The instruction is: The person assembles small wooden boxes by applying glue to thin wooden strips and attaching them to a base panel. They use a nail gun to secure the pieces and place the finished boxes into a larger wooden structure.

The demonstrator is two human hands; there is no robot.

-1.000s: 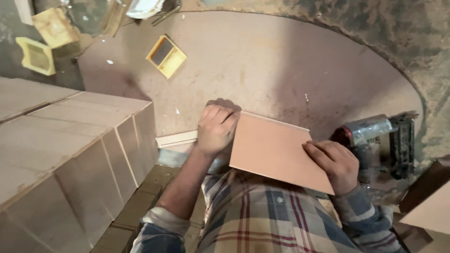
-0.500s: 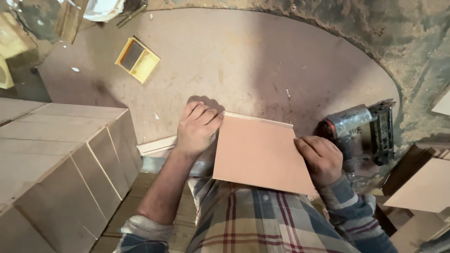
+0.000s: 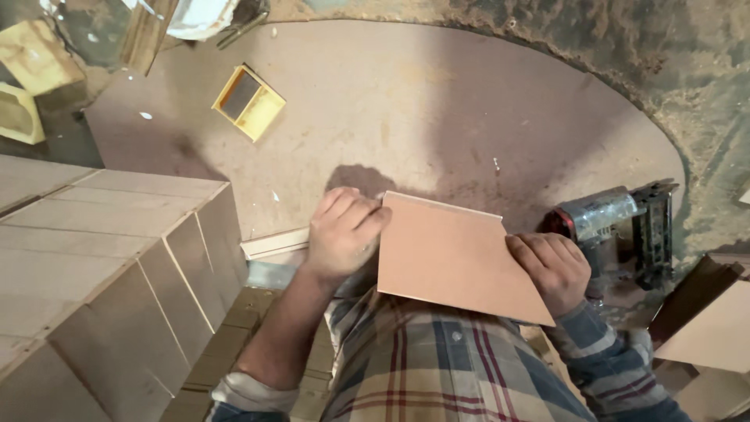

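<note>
One brown board — two hands, left hand and right hand.

The flat panel is positioned at the near edge of the counter, above the person's torso. The left hand grips the panel's left edge; the right hand grips its right edge. The nail gun lies on the counter directly right of the right hand. The narrow strip lies left of the left hand, at the counter's near edge. The stack of boxes stands further left. The small open frame lies on the counter, far left, beyond the hands.
</note>
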